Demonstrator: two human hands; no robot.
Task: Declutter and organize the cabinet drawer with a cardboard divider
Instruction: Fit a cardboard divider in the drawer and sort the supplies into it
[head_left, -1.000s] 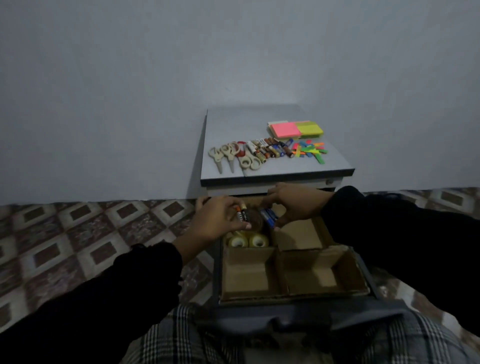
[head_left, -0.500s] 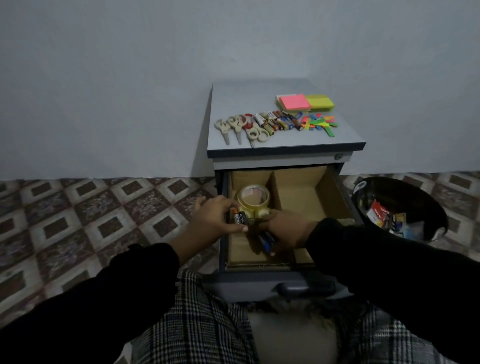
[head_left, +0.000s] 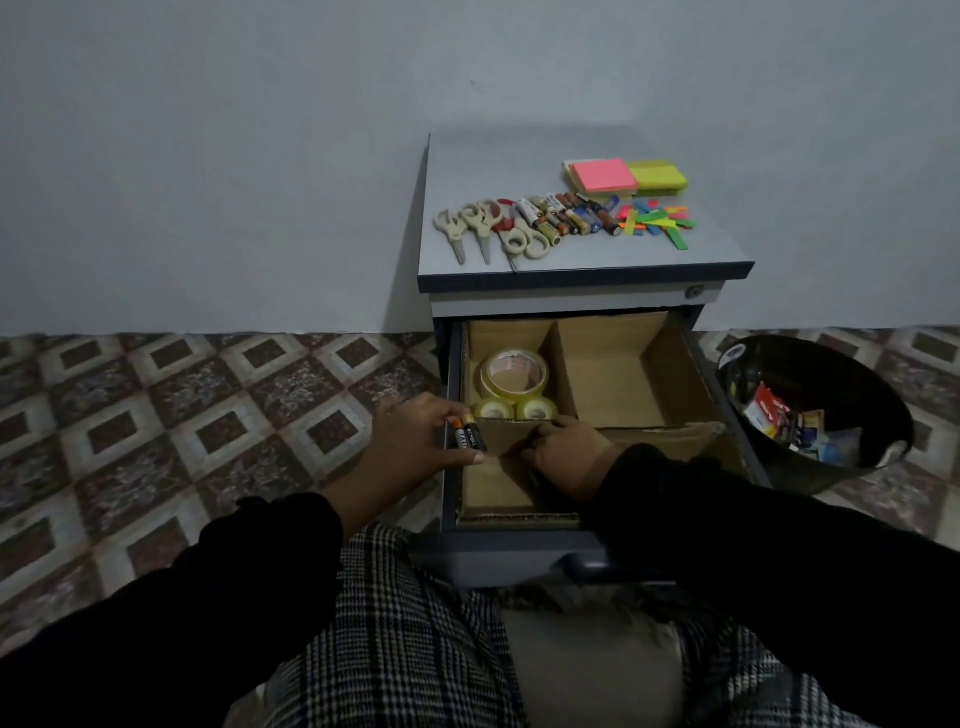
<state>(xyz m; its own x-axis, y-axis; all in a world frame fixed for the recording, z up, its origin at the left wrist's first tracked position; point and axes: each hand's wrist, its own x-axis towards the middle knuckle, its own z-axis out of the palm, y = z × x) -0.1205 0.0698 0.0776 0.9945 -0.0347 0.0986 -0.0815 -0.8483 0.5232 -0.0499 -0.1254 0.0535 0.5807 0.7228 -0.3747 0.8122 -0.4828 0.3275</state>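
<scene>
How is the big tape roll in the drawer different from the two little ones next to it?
The big tape roll is wider, with a large open hole; the two small rolls are narrower. The big roll sits further back; the small rolls stand side by side nearer the person. All are clear yellowish tape in the same back-left compartment.

Grey cabinet top (head_left: 545, 156): pink and yellow-green sticky notes (head_left: 626, 175) at far right corner, beige scissors (head_left: 485, 228) along near edge. Brown cardboard divider (head_left: 613, 374). Black-orange batteries (head_left: 469, 435). Brown diamond-patterned floor (head_left: 208, 415).
</scene>
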